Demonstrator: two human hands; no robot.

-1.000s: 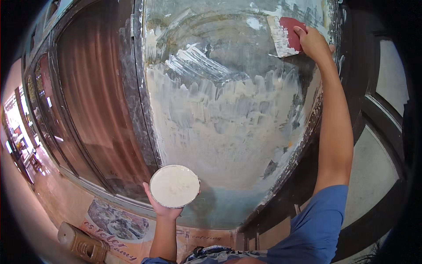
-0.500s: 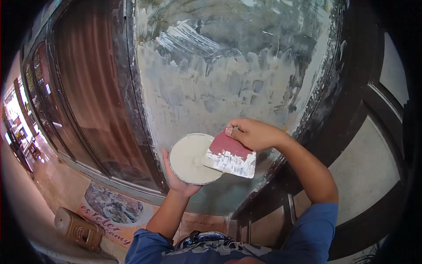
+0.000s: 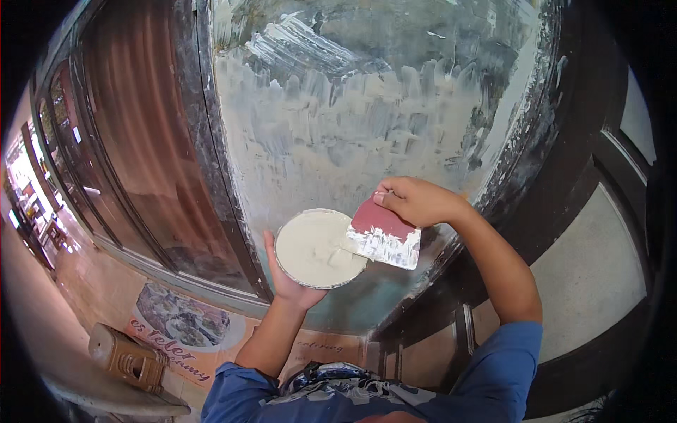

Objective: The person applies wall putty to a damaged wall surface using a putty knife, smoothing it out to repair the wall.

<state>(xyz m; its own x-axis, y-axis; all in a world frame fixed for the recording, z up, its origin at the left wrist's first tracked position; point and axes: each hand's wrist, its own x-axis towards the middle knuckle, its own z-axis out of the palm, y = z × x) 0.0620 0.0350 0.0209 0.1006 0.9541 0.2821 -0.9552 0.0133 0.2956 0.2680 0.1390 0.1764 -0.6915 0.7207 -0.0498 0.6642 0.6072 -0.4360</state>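
A round tub of off-white wall putty (image 3: pixel 310 247) rests in my left hand (image 3: pixel 289 282), which cups its underside and left edge. My right hand (image 3: pixel 423 201) pinches the top edge of a red putty scraper (image 3: pixel 384 218). White putty smears the scraper's lower half, and its lower left corner is at the tub's right rim. Beyond both hands stands a wall panel (image 3: pixel 338 141), coated pale across its middle, with white streaks on darker grey above.
A dark-framed window with a brown curtain (image 3: pixel 141 141) is on the left. Dark door panels with pale insets (image 3: pixel 585 261) stand on the right. On the floor at lower left lie a printed banner (image 3: pixel 190 328) and a brown carved wooden piece (image 3: pixel 127 356).
My right hand has drawn the scraper up and to the right, from over the putty to the tub's rim. The tub has shifted slightly up and right.
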